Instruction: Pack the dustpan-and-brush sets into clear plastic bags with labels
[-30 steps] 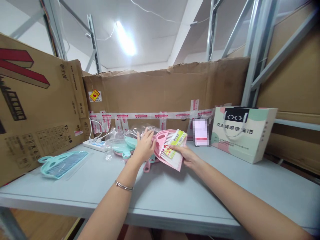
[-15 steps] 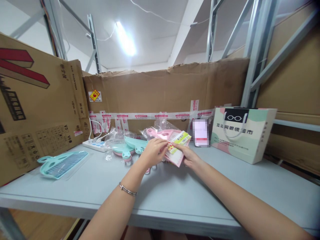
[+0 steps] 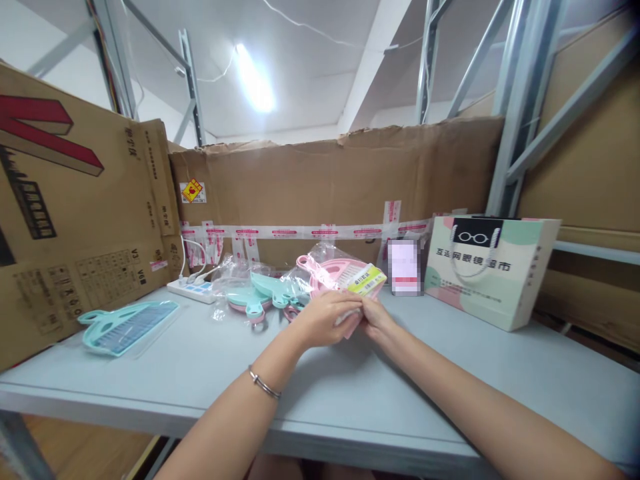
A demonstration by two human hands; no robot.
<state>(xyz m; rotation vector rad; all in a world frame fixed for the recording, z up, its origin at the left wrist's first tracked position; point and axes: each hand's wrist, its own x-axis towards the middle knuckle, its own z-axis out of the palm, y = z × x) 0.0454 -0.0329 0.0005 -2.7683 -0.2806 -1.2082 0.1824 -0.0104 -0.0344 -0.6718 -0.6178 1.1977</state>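
Both hands meet at the middle of the grey table [image 3: 350, 400]. My left hand [image 3: 327, 319] and my right hand [image 3: 376, 317] are closed on the near edge of a pink brush-and-dustpan set [image 3: 345, 280] in a clear plastic bag, with a yellow-green label on it. The set tilts away from me, its handle pointing to the back left. Just left of it lies a pile of teal and pink dustpan sets [image 3: 265, 293] in plastic wrap. A bracelet sits on my left wrist.
A teal brush set [image 3: 125, 323] lies at the table's left. A white power strip [image 3: 193, 288] sits at the back left. A paper gift bag [image 3: 493, 267] stands at the right. Cardboard sheets [image 3: 330, 180] wall off the back and left.
My left hand came off the pile and joined my right hand on the pink set. The set tipped flatter and moved slightly toward me; both hands now pinch its near edge.
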